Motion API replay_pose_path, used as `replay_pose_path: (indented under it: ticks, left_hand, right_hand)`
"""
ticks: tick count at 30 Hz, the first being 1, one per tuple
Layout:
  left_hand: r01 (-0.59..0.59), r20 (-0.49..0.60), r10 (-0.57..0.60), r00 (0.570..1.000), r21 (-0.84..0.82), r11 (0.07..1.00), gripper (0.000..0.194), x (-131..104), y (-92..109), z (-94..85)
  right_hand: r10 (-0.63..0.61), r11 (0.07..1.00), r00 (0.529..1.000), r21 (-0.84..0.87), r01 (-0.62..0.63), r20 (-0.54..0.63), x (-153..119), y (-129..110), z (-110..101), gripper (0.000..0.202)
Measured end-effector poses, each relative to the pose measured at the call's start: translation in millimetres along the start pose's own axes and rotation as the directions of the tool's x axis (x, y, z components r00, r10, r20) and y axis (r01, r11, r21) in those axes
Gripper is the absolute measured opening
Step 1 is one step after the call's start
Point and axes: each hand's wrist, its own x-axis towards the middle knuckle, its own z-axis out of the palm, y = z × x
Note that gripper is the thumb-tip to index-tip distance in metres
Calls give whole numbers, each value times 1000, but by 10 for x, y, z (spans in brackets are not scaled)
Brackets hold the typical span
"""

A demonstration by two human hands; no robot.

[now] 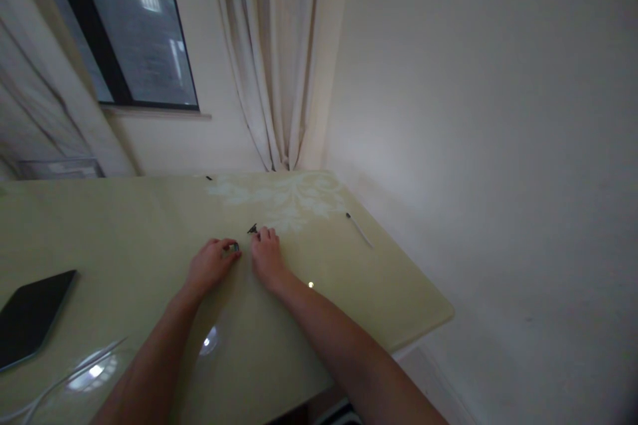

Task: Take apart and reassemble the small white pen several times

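Both hands are over the pale yellow-green tabletop, close together. My left hand pinches a small grey, shiny piece between thumb and fingertips; its kind is too small to tell. Just to the right, my right hand has its fingers bent around the near end of a small black piece with thin splayed parts. That black piece juts out beyond the fingertips to the left, and the fingers partly hide it. A narrow gap separates the two pieces.
A white, pen-like stick with a black tip lies to the right. At the far edge sits a tiny black piece. A dark flat tablet-like object and a white cable lie at left. Curtains and a wall stand behind.
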Motion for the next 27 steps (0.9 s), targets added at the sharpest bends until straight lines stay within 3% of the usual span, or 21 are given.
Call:
replay_pose_path:
  ticks: [5, 8, 11, 14, 17, 19, 21, 23, 27]
  left_hand:
    - [61, 2, -61, 998, 58, 996, 45, -34, 31, -37]
    - [77, 11, -78, 997, 56, 995, 45, -40, 30, -62]
    - [75, 30, -77, 997, 56, 996, 45, -30, 23, -70]
    - [77, 23, -78, 997, 59, 995, 46, -16, 17, -71]
    - [71, 14, -72, 997, 86, 994, 50, -26, 41, -85]
    - [64, -4, -64, 998, 125, 990, 50, -61, 109, -93]
    - [49, -46, -42, 998, 150, 988, 48, -121, 235, -80]
    - [2, -87, 11, 996, 147, 989, 49, -198, 407, -36]
    - [-107, -51, 118, 992, 186, 977, 46, -334, 709, 94]
  right_hand:
    - [-62, 990, 998, 126, 65, -34, 18, 7, 110, 25]
    - [-13, 981, 995, 192, 31, -95, 7, 254, 31, 28]
    - [197, 973, 969, 154, -174, -149, -67, 778, -212, 28]
    - [450, 890, 855, 53, -452, -258, -246, 1457, -534, 28]
    - [550, 824, 778, 48, -564, -303, -494, 2046, -790, 30]
    - [595, 799, 765, 78, -597, -247, -629, 2282, -874, 29]
    - [596, 803, 782, 105, -587, -181, -696, 2357, -882, 30]
    - [544, 839, 828, 115, -532, -137, -686, 2267, -820, 30]
    - [329, 936, 943, 147, -319, -50, -498, 1718, -551, 26]
